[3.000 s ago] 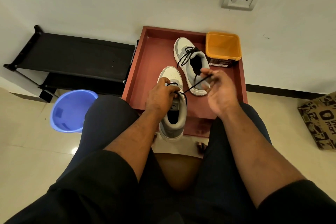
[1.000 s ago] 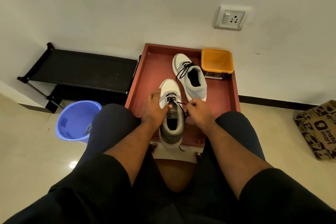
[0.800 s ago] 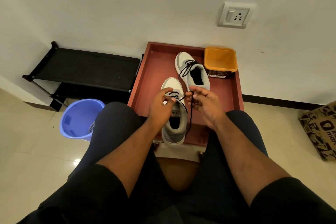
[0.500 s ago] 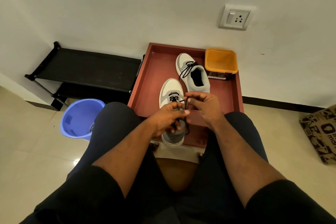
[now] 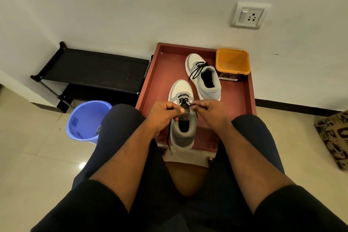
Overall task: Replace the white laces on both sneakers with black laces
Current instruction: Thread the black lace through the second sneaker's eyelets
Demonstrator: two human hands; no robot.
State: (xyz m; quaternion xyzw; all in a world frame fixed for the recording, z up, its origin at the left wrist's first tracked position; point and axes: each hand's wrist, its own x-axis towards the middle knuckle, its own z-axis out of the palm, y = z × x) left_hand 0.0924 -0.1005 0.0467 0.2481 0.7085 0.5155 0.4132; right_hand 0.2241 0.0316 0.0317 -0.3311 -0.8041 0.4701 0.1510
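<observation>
Pinching black lace ends, my left hand and right hand; limp, slippery cord, grip near near sneaker eyelets.

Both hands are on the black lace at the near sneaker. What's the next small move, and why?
Probably draw the two ends outward to snug the lace. The left hand and right hand each pinch the black lace over the near sneaker, where only the front eyelets look laced and one end trails past the heel.
</observation>
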